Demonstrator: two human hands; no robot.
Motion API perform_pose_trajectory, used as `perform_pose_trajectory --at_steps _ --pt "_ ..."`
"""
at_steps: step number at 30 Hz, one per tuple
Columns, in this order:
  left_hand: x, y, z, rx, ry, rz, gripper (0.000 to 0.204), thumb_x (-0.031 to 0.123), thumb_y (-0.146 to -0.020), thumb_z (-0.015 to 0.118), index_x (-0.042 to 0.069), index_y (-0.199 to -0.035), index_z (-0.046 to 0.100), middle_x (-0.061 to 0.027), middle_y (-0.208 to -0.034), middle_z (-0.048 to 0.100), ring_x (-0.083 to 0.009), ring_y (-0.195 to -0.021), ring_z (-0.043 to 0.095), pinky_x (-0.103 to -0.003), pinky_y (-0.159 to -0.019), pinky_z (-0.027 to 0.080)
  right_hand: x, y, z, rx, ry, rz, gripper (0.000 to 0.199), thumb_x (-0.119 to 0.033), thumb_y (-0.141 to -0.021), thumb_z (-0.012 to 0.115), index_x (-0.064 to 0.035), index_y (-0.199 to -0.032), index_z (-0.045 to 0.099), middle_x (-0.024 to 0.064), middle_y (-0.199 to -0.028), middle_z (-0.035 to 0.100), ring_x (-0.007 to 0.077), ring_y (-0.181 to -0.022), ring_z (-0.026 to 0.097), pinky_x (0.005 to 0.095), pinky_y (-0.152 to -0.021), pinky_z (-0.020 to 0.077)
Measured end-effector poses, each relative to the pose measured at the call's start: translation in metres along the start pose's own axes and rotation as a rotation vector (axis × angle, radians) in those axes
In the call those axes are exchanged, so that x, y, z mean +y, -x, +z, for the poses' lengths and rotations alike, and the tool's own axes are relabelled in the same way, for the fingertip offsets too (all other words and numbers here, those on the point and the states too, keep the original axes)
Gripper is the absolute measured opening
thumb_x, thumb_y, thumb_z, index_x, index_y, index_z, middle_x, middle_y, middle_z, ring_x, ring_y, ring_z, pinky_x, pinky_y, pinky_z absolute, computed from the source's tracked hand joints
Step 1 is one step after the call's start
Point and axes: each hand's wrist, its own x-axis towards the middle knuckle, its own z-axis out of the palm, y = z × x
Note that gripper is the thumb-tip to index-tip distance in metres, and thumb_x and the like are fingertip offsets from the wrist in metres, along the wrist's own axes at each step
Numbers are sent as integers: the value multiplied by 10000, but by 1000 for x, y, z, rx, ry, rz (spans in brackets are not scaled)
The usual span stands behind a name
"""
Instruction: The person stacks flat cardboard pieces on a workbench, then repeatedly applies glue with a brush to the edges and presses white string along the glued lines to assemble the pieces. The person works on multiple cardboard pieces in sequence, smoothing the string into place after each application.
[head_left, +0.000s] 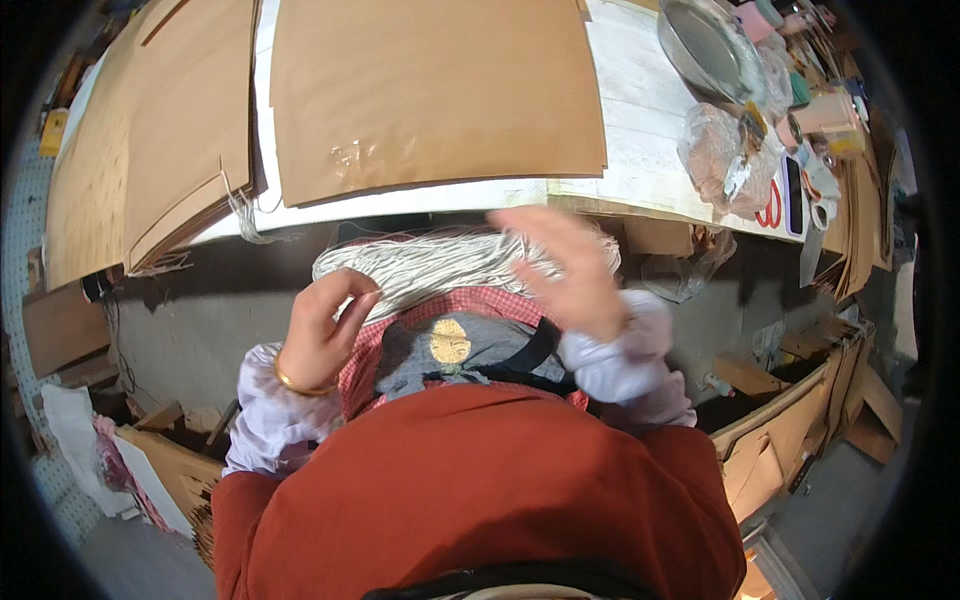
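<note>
A long bundle of white cord lies across my lap, over a red checked cloth and a grey cloth with a round yellow patch. My left hand, with a gold bangle at the wrist, is at the bundle's left part. Its thumb and index finger are pinched together; anything between them is too small to make out. Over the bundle's right part is my right hand, slightly blurred, its fingers stretched out and apart. Nothing shows in it, and it hides some of the cord.
Flat brown cardboard sheets lie on the white table ahead. Another cardboard stack with loose strings stands left. At the right are a metal basin, a plastic bag, a phone and red-handled scissors. Cardboard boxes flank me.
</note>
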Motion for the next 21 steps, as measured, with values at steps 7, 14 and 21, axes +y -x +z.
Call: perform_pose_trajectory --at_steps 7,14,21 --pt "37 -14 -70 65 -307 188 122 -63 -746 679 8 -843 663 -95 -663 589 -220 -576 581 -305 -533 447 -8 -7 -28 -254 -250 134 141 -102 -921 620 -18 -958 726 83 -780 627 165 -712 597 287 -636 480" --pt "-43 -86 -72 174 -158 -30 72 1 -819 703 -23 -886 695 -60 -736 642 -116 -690 603 -243 -635 475 56 -40 -85 115 8 420 113 -59 -852 685 17 -934 702 17 -743 633 70 -683 549 214 -619 440" --pt "-107 -94 -45 271 -181 -71 86 14 -815 708 -17 -894 717 -71 -813 656 -150 -738 623 -253 -676 483 116 -36 -74 101 176 564 130 -109 -784 708 11 -806 664 48 -683 623 99 -601 547 256 -564 455"
